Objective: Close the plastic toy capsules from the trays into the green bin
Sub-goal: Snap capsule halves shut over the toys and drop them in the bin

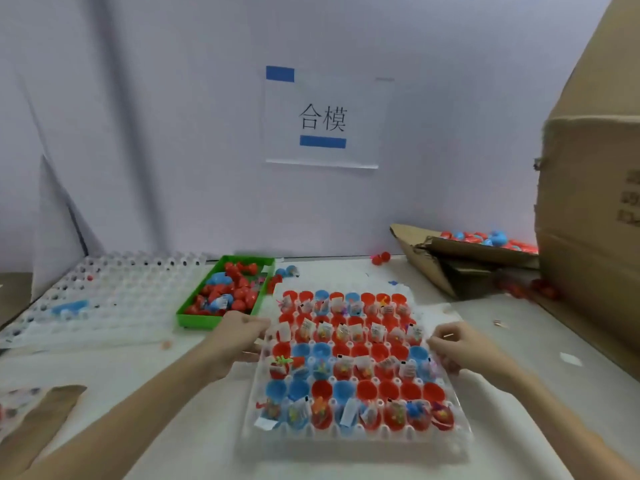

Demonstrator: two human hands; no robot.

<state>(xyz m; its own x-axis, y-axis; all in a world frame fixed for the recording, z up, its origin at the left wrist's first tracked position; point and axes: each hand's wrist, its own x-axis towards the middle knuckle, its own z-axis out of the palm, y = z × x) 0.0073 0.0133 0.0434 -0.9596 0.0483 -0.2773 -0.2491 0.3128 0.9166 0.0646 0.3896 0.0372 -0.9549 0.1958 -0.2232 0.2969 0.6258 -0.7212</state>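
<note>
Gripping the clear plastic tray [356, 441] at its two side edges, the person holds it flat on the white table [173, 386]: the left hand [239, 336] curls its fingers round the left rim, the right hand [457, 344] pinches the right rim. Rows of open capsule halves [349, 372], red and blue, sit in the tray's cups, many with small toys and paper slips inside. The green bin [225, 292] stands just beside the tray's far left corner, already holding closed capsules. A stack of empty clear trays [104, 299] lies further left, and a cardboard box [588, 209] stands on the right.

The tray looks thin and flexible, likely to sag or twist if lifted by one edge, so a two-sided hold suits it. The capsule halves are probably light, hard and smooth; each is best pinched round its rim, then pressed onto its mate until it snaps, without trapping the paper slip.
</note>
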